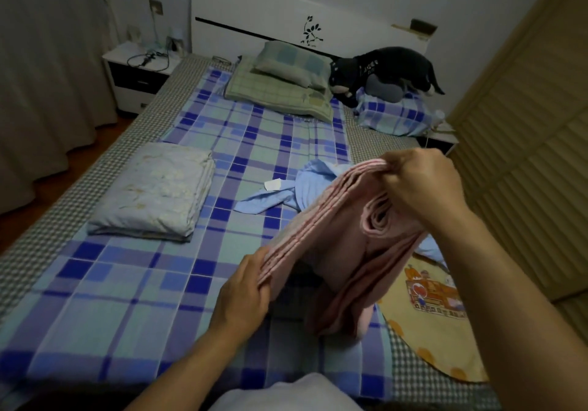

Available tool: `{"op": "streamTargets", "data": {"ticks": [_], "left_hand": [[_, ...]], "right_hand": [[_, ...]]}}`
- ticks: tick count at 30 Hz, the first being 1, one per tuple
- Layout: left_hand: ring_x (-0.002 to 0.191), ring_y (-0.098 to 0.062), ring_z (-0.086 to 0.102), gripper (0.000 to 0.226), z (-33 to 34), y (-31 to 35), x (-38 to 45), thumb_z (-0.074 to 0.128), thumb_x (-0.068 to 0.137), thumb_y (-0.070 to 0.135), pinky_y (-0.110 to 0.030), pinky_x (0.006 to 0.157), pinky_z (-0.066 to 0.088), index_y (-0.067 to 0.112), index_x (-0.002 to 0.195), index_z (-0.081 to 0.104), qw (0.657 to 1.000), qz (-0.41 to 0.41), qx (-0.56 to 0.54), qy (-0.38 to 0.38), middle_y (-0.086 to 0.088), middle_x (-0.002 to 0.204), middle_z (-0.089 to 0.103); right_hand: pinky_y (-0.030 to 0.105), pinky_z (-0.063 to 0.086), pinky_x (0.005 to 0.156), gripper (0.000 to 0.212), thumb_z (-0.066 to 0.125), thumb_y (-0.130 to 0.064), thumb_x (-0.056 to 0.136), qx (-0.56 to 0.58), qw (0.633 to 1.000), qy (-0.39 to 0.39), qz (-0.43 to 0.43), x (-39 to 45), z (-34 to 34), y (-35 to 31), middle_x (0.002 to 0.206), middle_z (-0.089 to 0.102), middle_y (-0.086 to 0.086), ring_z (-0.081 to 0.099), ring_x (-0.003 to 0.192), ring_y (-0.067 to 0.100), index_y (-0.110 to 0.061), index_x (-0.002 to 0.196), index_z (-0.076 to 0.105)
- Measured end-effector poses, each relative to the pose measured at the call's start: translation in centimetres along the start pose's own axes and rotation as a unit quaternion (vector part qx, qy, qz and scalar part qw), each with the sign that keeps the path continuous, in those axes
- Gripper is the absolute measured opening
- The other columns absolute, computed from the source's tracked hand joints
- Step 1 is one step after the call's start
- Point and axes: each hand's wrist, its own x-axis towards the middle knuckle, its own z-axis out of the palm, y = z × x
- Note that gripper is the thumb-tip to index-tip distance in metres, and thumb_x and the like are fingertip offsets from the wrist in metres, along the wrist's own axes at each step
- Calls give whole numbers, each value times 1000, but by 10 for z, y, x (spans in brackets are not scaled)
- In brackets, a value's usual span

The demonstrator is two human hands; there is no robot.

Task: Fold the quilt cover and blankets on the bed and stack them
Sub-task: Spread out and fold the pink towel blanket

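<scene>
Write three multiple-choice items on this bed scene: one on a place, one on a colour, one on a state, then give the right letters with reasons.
1. Where does the folded floral quilt cover lie?
A. on the nightstand
B. on the bed's left side
C. on the pillows

2. What colour is the blanket held in both hands?
A. pink
B. green
C. black

3. How is that blanket now?
A. flat on the bed
B. lifted, layered edges pinched at both ends
C. stacked on the quilt cover

Answers: 1 B, it rests on the plaid sheet at left. 2 A, the cloth is pale pink. 3 B, the left hand and right hand grip its edges above the bed.
</scene>
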Motion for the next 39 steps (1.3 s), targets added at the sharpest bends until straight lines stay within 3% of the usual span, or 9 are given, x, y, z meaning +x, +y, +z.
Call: {"op": "streamTargets", "data": {"ticks": [4,7,12,16,20,27,32,37,39], "left_hand": [[77,-11,59,88,-14,-9,-9,71,88,21,-14,54,48,34,157,18,971,164,138,-101,-2,130,45],[80,-15,61,96,-22,-16,-12,78,81,15,-19,56,54,32,156,21,957,179,192,-119,-4,135,41],[73,-25,65,89,-28,-14,-11,78,78,11,-34,51,57,15,153,31,942,187,257,-107,-10,156,33],[66,-21,61,111,-25,-16,-16,82,73,11,-35,47,55,13,159,11,919,213,300,-139,-15,124,61],[79,-29,63,105,-21,-16,-10,80,71,2,-41,53,57,10,157,21,936,159,292,-115,-12,165,13],[88,-28,65,104,-22,-16,-13,81,70,2,-37,60,60,9,157,23,947,163,256,-107,-10,167,3],[97,-28,67,112,-17,-20,-10,83,76,16,-38,67,62,17,159,9,956,130,240,-110,-7,164,10],[100,-21,69,94,-23,-20,-10,84,76,31,-26,75,60,22,152,30,955,139,231,-120,-10,138,55],[104,-19,67,87,-21,-27,-8,79,81,35,-27,81,60,26,152,28,952,144,230,-137,-6,134,59]], "right_hand": [[43,56,76,26,59,-19,80,-5,999,-2,42,-1,6,10,96,74,11,65,91,39,-22,100,75],[38,55,70,26,57,-20,79,9,999,-12,46,-4,15,11,89,74,7,65,86,35,-26,96,75],[34,51,63,25,56,-23,76,12,1000,1,25,-1,25,6,84,74,5,66,81,32,-25,93,75],[34,51,64,25,58,-24,79,9,1000,-4,13,5,29,1,85,74,5,65,81,32,-26,97,75],[35,53,66,25,60,-25,80,14,1000,-5,15,4,31,-1,88,74,6,65,82,33,-28,100,75],[35,54,65,24,59,-24,79,10,1000,-8,22,5,35,2,86,74,5,65,79,31,-27,96,75],[35,53,66,24,59,-25,78,1,1000,-7,23,6,36,2,87,73,6,64,81,33,-26,96,75],[35,53,65,24,59,-22,79,11,1000,-17,19,5,38,-1,84,73,4,64,78,31,-27,95,76],[36,54,65,23,60,-21,79,12,1000,-23,18,5,40,-3,83,73,4,64,77,31,-26,95,76]]}}
